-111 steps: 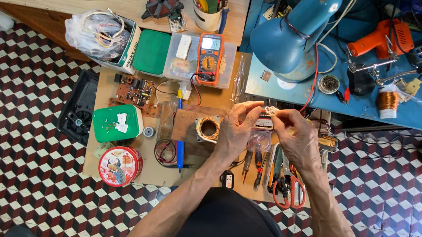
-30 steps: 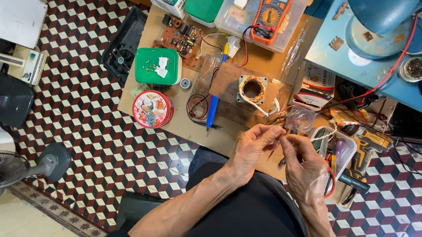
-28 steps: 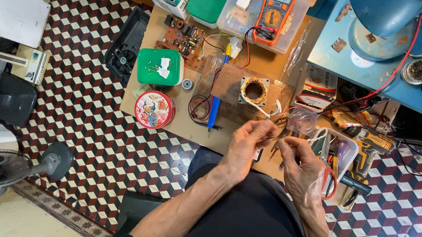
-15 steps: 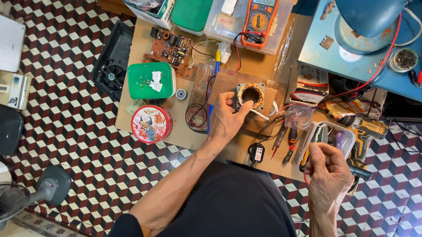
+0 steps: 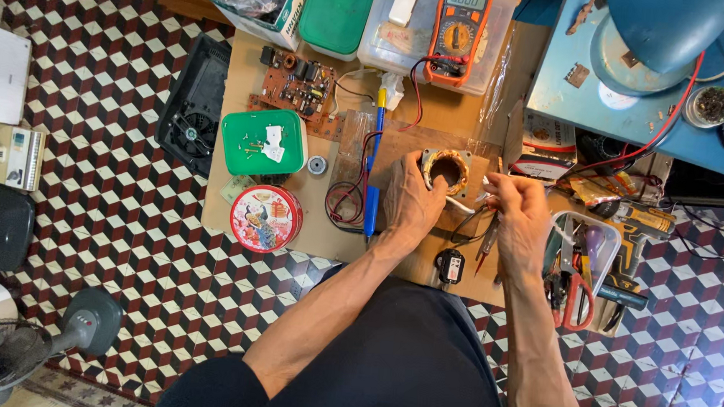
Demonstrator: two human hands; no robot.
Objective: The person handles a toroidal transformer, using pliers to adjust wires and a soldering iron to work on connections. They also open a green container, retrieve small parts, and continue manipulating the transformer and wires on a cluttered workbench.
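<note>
A small square motor stator (image 5: 446,168) with copper windings sits on a brown board (image 5: 399,147) laid on the cardboard-covered low table. My left hand (image 5: 410,205) grips its near-left side and steadies it. My right hand (image 5: 519,215) is just right of the stator, with its fingertips pinched on a thin white lead (image 5: 465,206) that runs from the windings. A blue-handled tool (image 5: 371,204) lies just left of my left hand. A small black part (image 5: 451,266) lies between my wrists.
An orange multimeter (image 5: 457,25) lies on a clear box at the back. A circuit board (image 5: 295,86), a green-lidded box (image 5: 264,141) and a red round tin (image 5: 265,218) stand to the left. A clear tray (image 5: 609,244) with red-handled scissors lies to the right. A blue lamp (image 5: 661,33) stands behind it.
My hands left my lap. The left went forward onto the stator. The right dropped to the tool tray, then came up beside the stator and took the white lead.
</note>
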